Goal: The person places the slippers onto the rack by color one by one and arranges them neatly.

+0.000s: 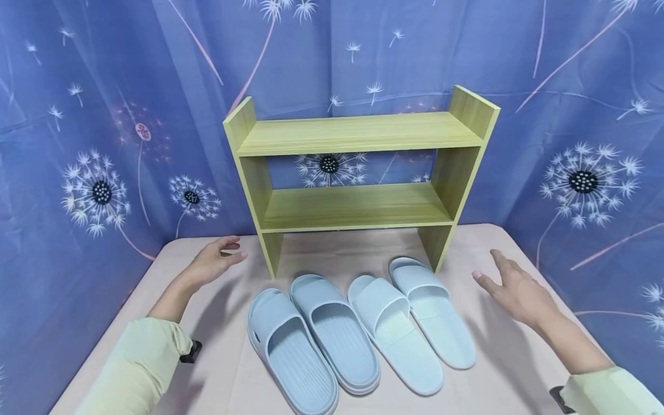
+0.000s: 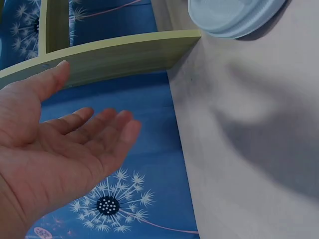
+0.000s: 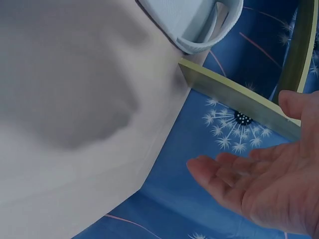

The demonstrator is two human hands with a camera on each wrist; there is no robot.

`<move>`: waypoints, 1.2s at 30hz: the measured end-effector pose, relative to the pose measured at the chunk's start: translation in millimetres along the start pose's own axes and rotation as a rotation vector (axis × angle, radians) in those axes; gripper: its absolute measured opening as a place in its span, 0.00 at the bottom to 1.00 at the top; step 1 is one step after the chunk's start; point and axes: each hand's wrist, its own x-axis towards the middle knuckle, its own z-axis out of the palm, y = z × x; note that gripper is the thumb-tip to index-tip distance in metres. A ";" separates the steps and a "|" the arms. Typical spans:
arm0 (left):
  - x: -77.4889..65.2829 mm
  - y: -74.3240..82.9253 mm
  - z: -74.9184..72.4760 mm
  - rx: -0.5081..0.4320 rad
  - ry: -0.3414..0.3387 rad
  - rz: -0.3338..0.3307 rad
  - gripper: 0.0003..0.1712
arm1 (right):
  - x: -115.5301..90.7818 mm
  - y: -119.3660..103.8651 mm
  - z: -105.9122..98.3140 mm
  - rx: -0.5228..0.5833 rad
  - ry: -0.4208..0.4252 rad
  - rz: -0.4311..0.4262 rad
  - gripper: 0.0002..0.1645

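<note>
Two pairs of slide slippers lie side by side on the table, toes toward the shelf. The left pair, a grey-blue slipper and its mate, is darker than the right pair, a pale blue slipper and its mate. Behind them stands a two-tier wooden shelf with bare boards. My left hand hovers left of the shelf, fingers loosely bent, holding nothing. To the right of the slippers, my right hand is held above the table with relaxed fingers, touching nothing.
A pale cloth covers the table. Blue curtains with dandelion prints hang at the back and both sides, close to the table's edges. The shelf's side panels rise above its top board.
</note>
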 end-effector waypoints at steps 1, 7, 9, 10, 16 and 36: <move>0.5 0.1 0.8 -0.012 -0.003 0.001 0.37 | -1.2 -0.8 0.4 -0.002 -0.003 0.006 0.51; 2.6 0.7 5.8 -0.098 -0.007 -0.017 0.37 | -8.6 -6.7 4.8 -0.014 -0.015 0.022 0.52; 2.6 1.0 7.7 -0.127 -0.004 -0.022 0.37 | -10.8 -9.8 7.4 -0.012 -0.013 0.016 0.52; 2.5 1.4 8.8 -0.142 -0.003 -0.023 0.36 | -12.2 -11.3 8.8 -0.011 -0.011 0.011 0.52; 2.6 4.2 16.4 -0.245 0.005 -0.027 0.32 | -19.0 -17.9 15.2 -0.005 -0.012 0.002 0.52; 17.3 4.0 46.6 -0.417 0.000 -0.109 0.25 | -34.8 -27.2 30.2 -0.016 -0.063 0.088 0.54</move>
